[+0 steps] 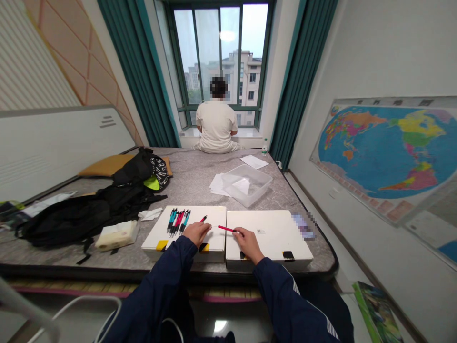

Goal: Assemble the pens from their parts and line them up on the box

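Note:
My left hand [197, 233] is closed over the left white box, pinching a pen piece with a dark and red end [203, 219] that sticks up past the fingers. A thin pale rod, like a refill [214, 226], reaches from these fingers toward a red pen barrel [225, 228]. That barrel is in the closed fingers of my right hand [248, 244], above the right white box [271, 228]. Whether rod and barrel touch, I cannot tell. Several teal, red and black pens [178, 221] lie side by side on the left white box [160, 233], left of my left hand.
Beyond the boxes are a clear plastic bin [262, 183] and paper sheets [217, 186]. A tissue pack [117, 236] and black backpack [85, 212] lie left. A person in white [216, 124] sits facing the window, near a bottle [264, 147]. A phone-like object [303, 226] lies right.

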Demonstrator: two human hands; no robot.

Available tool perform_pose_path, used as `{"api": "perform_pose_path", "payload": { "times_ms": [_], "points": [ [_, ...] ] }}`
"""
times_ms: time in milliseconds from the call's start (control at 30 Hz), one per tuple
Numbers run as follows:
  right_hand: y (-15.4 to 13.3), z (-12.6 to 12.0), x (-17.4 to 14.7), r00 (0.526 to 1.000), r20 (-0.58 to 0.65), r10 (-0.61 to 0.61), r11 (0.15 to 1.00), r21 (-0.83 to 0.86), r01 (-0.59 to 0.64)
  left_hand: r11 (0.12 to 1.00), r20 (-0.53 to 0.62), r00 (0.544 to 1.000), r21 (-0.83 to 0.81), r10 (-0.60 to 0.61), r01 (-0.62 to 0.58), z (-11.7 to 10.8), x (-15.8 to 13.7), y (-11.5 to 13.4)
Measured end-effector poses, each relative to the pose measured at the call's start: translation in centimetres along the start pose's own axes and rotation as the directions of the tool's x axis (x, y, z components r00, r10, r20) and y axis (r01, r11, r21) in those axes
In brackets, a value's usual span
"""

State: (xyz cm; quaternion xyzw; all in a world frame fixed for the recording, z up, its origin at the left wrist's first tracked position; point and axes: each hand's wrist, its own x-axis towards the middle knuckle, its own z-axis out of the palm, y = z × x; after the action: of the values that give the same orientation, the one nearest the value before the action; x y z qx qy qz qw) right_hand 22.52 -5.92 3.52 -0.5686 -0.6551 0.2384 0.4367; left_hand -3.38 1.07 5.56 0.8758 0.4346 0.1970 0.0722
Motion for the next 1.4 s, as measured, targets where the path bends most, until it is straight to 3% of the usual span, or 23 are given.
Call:
{"api": "perform_pose_path", "payload": {
  "times_ms": [267, 467, 633, 933, 1233, 1400],
  "points": [
    [-0.2, 0.2, 0.0, 1.000, 0.025, -0.018, 0.999, -0.042, 0.019, 0.999, 0.053, 0.998, 0.031, 0.026, -0.027, 0.1, 0.0, -0.3],
    [-0.2, 0.4, -0.1, 0.998, 0.049, -0.030, 0.998, -0.049, 0.033, 0.997, 0.140, 0.988, 0.033, 0.069, -0.074, 1.4, 0.8, 1.3],
    [-0.3, 0.3, -0.1, 0.999, 0.033, -0.035, 0.998, -0.056, 0.037, 0.998, 0.169, 0.986, 0.052, 0.015, -0.024, 2.1, 1.0, 2.9],
    [-0.5, 0.3, -0.1, 1.000, 0.021, -0.023, 1.000, -0.015, 0.023, 0.997, 0.090, 0.996, 0.072, -0.005, -0.001, 1.0, 0.5, 5.0],
    [-0.4, 0.3, -0.2, 0.999, 0.036, -0.026, 0.999, -0.022, 0.027, 0.997, 0.085, 0.995, 0.060, -0.058, 0.053, 1.6, 0.7, 5.8],
    [-0.7, 0.3, -0.1, 1.000, 0.010, -0.020, 0.998, -0.055, 0.021, 1.000, 0.093, 0.996, 0.030, -0.006, 0.004, 1.3, 0.3, 6.9]
  ]
}}
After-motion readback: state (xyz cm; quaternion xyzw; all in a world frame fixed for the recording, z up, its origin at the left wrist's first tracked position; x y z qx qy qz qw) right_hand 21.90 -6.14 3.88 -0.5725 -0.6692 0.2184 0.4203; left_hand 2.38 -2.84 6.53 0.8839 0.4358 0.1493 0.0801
